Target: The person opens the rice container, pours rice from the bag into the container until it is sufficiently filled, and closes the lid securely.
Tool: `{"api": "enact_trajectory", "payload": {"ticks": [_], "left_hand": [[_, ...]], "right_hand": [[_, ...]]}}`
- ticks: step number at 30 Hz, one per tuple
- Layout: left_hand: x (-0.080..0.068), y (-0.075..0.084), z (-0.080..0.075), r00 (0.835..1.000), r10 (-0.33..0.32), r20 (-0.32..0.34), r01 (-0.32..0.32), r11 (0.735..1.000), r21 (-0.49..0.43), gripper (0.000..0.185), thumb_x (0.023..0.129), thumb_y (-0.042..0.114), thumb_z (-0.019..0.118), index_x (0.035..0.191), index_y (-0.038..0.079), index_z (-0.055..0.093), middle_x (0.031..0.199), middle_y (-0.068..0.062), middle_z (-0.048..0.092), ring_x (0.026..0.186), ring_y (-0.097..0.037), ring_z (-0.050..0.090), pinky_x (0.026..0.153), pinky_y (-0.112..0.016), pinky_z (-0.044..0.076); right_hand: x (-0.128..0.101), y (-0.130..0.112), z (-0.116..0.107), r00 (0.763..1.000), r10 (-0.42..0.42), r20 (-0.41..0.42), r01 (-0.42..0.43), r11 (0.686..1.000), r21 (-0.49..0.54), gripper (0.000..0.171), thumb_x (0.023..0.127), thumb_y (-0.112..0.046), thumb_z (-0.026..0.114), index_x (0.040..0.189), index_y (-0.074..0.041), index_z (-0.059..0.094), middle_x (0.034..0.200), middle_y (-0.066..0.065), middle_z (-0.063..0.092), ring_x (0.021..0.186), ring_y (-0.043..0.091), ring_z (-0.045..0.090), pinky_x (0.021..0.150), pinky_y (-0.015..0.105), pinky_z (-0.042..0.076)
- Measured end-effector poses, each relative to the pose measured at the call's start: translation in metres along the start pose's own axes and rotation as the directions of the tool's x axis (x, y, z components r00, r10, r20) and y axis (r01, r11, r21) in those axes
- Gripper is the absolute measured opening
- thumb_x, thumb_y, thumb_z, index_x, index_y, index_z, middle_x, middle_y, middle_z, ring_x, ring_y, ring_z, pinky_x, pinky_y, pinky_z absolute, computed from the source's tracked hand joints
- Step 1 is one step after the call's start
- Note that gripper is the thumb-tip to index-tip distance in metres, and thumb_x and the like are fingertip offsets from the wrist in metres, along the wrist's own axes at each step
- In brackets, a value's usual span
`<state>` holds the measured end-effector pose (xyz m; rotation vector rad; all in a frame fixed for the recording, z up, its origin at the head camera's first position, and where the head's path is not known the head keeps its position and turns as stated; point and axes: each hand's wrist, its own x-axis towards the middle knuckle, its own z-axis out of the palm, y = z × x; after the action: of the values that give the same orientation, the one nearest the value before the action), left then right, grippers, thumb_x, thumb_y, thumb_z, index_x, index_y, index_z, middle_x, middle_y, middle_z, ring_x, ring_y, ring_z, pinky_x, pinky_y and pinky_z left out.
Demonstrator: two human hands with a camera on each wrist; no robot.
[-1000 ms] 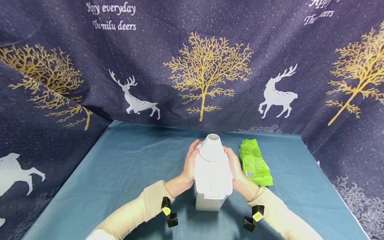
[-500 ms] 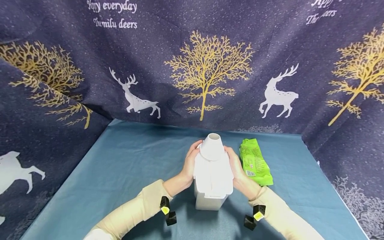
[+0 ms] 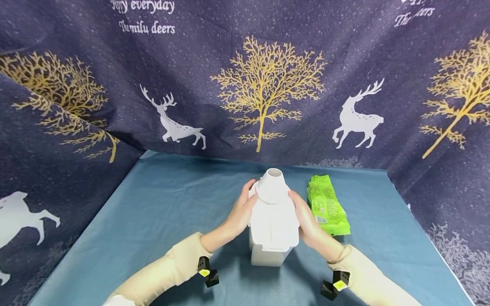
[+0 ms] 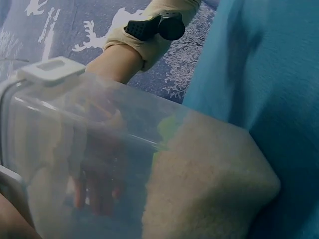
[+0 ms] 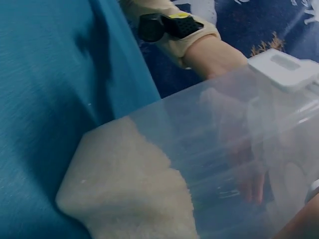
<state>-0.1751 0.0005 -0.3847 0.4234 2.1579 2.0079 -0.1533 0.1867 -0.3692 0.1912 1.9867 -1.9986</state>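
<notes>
A tall clear container (image 3: 269, 253) with a white lid and a white funnel (image 3: 271, 187) on top stands on the teal tablecloth (image 3: 153, 212). My left hand (image 3: 240, 212) grips its left side and my right hand (image 3: 306, 219) grips its right side, fingers wrapped up near the funnel. White rice fills the bottom of the container (image 4: 99, 139), as the rice (image 4: 209, 184) shows in the left wrist view and the rice (image 5: 129, 184) in the right wrist view. Fingers (image 5: 249, 179) show blurred through the clear wall.
A green packet (image 3: 327, 206) lies flat just right of the container, close to my right hand. A dark blue backdrop (image 3: 268, 85) printed with deer and gold trees walls the table at the back and both sides.
Both wrists have dropped back and slightly lower while the hands stay on the container. The container has hardly moved.
</notes>
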Motion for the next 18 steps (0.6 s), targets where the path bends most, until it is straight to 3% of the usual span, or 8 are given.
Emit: {"api": "enact_trajectory", "payload": {"ticks": [2,5,8,12,18], "left_hand": [[-0.004,0.001,-0.003,1.000,0.005,0.008,-0.005,0.997,0.080,0.056,0.104,0.020,0.035,0.153,0.004,0.015,0.157,-0.019,0.025,0.145,-0.034,0.027,0.115,-0.052,0.025],[-0.012,0.002,-0.007,0.999,0.014,0.030,-0.019,0.982,0.189,0.060,0.104,0.023,0.036,0.154,0.003,0.010,0.159,-0.019,0.021,0.146,-0.033,0.024,0.116,-0.052,0.024],[-0.019,0.002,-0.011,0.998,0.022,0.061,-0.038,0.963,0.265,0.064,0.104,0.026,0.038,0.154,0.002,0.006,0.161,-0.018,0.016,0.148,-0.030,0.019,0.118,-0.050,0.021],[-0.029,0.004,-0.015,0.994,0.032,0.107,-0.070,0.928,0.367,0.070,0.104,0.031,0.039,0.154,0.002,0.000,0.162,-0.016,0.010,0.149,-0.027,0.016,0.119,-0.047,0.021],[-0.039,0.004,-0.016,0.988,0.038,0.149,-0.098,0.900,0.426,0.076,0.103,0.034,0.041,0.154,0.003,-0.006,0.162,-0.014,0.007,0.148,-0.025,0.017,0.118,-0.047,0.021]], "right_hand": [[-0.003,0.002,-0.001,0.999,-0.046,-0.002,0.046,0.996,-0.074,0.060,0.104,-0.043,0.028,0.153,-0.011,0.018,0.147,0.011,0.039,0.131,0.023,0.044,0.106,0.041,0.040],[-0.007,0.004,-0.003,0.991,-0.135,0.006,0.134,0.972,-0.191,0.061,0.105,-0.037,0.029,0.155,-0.008,0.009,0.163,0.012,0.007,0.150,0.031,0.009,0.118,0.052,0.017],[-0.011,0.006,-0.005,0.972,-0.233,0.009,0.224,0.923,-0.314,0.057,0.106,-0.031,0.032,0.154,-0.007,0.015,0.161,0.015,0.016,0.149,0.034,0.015,0.117,0.055,0.020],[-0.021,0.009,-0.007,0.946,-0.320,0.044,0.310,0.863,-0.400,0.059,0.106,-0.027,0.035,0.154,-0.002,0.012,0.161,0.019,0.016,0.147,0.036,0.020,0.115,0.054,0.023],[-0.032,0.013,-0.006,0.946,-0.317,0.059,0.309,0.839,-0.447,0.063,0.105,-0.033,0.035,0.154,-0.003,0.010,0.162,0.016,0.013,0.149,0.033,0.014,0.117,0.054,0.017]]}}
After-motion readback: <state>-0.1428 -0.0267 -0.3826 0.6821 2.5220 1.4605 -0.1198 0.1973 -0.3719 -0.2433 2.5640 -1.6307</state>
